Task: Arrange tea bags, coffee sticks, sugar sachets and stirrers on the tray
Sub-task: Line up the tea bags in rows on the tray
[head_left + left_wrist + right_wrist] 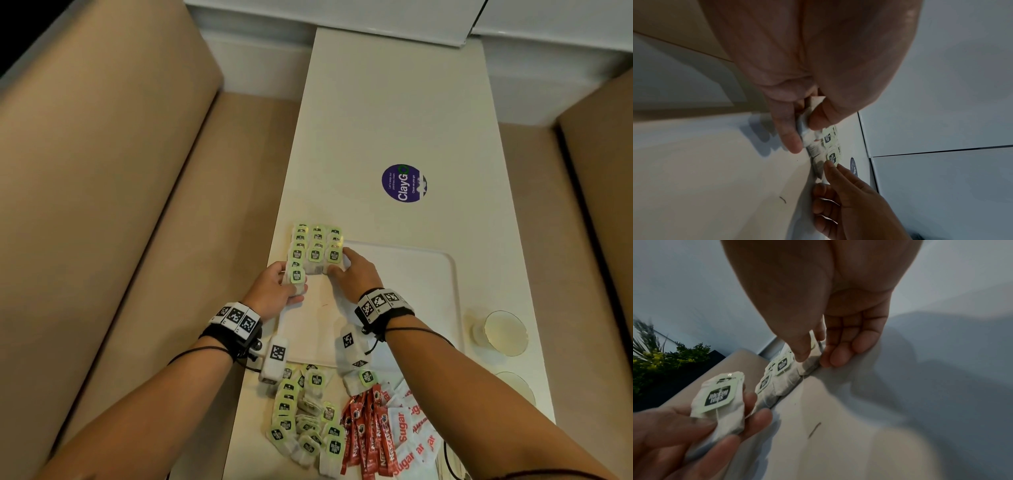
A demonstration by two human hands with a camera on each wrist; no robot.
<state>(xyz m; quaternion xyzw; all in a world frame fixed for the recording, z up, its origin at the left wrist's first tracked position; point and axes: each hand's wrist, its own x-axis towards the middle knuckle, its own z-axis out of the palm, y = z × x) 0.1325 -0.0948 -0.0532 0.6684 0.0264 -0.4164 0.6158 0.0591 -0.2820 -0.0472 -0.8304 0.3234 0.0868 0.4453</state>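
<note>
A white tray lies on the white table. Tea bags with green tags are laid in three overlapping rows at its far left corner. My left hand grips a small stack of tea bags just in front of the left row; the stack also shows in the wrist views. My right hand pinches the nearest tea bag of the right row between thumb and fingers. No stirrers are in view.
Near the table's front edge lie a loose heap of tea bags, red coffee sticks and white sugar sachets. A clear cup stands right of the tray. A purple sticker is farther back. Beige benches flank the table.
</note>
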